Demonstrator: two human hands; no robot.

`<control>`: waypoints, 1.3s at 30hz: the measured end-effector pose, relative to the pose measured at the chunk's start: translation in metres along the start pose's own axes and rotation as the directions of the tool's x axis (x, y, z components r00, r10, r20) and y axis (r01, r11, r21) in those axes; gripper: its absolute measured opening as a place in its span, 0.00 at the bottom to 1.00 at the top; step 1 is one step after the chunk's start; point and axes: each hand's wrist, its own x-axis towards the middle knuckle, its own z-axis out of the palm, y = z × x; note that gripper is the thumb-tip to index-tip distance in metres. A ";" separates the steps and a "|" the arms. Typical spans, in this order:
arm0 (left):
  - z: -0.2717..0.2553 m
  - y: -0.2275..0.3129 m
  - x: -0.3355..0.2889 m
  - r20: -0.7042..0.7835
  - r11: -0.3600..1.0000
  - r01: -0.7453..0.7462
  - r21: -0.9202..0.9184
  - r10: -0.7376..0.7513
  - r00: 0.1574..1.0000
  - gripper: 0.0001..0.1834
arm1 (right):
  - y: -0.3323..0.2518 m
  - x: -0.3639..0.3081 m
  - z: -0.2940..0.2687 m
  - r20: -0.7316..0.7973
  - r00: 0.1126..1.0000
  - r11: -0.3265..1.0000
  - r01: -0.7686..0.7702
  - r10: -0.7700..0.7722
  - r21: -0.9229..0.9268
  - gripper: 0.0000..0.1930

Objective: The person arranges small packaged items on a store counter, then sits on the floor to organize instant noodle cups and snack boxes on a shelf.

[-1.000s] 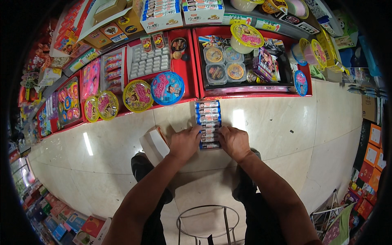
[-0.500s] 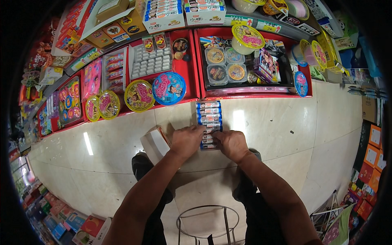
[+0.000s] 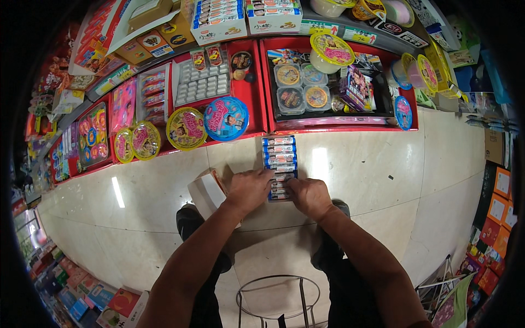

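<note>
A long row of small blue-and-white snack packets (image 3: 280, 150) runs away from me over the tiled floor, its far end close to the red display tray. My left hand (image 3: 250, 188) has its fingers closed at the row's left side, about midway along. From the other side my right hand (image 3: 309, 197) grips the nearer part with bent fingers. Both hands hide some of the packets, and the fingertips are partly covered. Beside my left wrist a white cardboard box (image 3: 209, 195) rests tilted on the floor, its brown inside edge showing.
Red display trays (image 3: 339, 129) of sweets, with round tubs such as a blue-lidded one (image 3: 226, 118), line the far side. Below me stands a round metal stool frame (image 3: 279, 277). Stacked goods (image 3: 87, 292) lie at lower left, and a folding frame (image 3: 445, 284) at lower right.
My right hand has shifted very slightly along the row's right side. The packets, the white box and my left hand stay almost where they were.
</note>
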 end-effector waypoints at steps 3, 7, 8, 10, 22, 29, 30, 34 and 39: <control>0.002 -0.006 -0.002 0.050 0.998 -0.047 0.040 0.045 0.998 0.09 | 0.000 -0.005 0.002 -0.035 0.998 0.999 0.049 -0.049 -0.016 0.04; 0.005 -0.005 -0.005 0.011 1.000 -0.012 0.023 0.011 1.000 0.08 | 0.000 -0.008 -0.002 -0.066 0.998 1.000 0.017 -0.016 0.001 0.06; 0.005 -0.005 -0.007 -0.005 1.000 0.004 0.006 -0.004 1.000 0.08 | 0.001 -0.007 -0.002 -0.112 0.994 1.000 -0.015 0.018 0.026 0.07; 0.004 -0.005 -0.008 -0.058 0.999 0.026 -0.043 -0.028 0.998 0.08 | 0.002 -0.003 -0.004 -0.201 0.976 0.994 -0.074 0.088 0.079 0.08; 0.008 -0.001 -0.010 -0.122 0.988 0.076 -0.136 -0.093 0.988 0.08 | 0.003 0.008 -0.012 -0.059 0.992 0.994 -0.108 0.107 -0.016 0.08; 0.002 -0.002 -0.001 -0.216 0.977 0.096 -0.190 -0.137 0.967 0.09 | 0.009 0.017 -0.019 -0.211 0.971 0.993 -0.119 0.116 -0.004 0.08; 0.001 -0.002 0.001 -0.205 0.980 0.092 -0.179 -0.129 0.970 0.09 | 0.009 0.019 -0.020 -0.196 0.974 0.993 -0.118 0.115 -0.004 0.07; 0.002 -0.003 0.001 -0.187 0.983 0.114 -0.146 -0.141 0.972 0.11 | 0.007 0.025 -0.017 -0.119 0.987 0.994 -0.107 0.104 -0.018 0.06; 0.001 -0.001 0.002 -0.186 0.979 0.137 -0.152 -0.164 0.969 0.10 | 0.009 0.027 -0.019 -0.030 0.996 0.992 -0.089 0.086 -0.089 0.07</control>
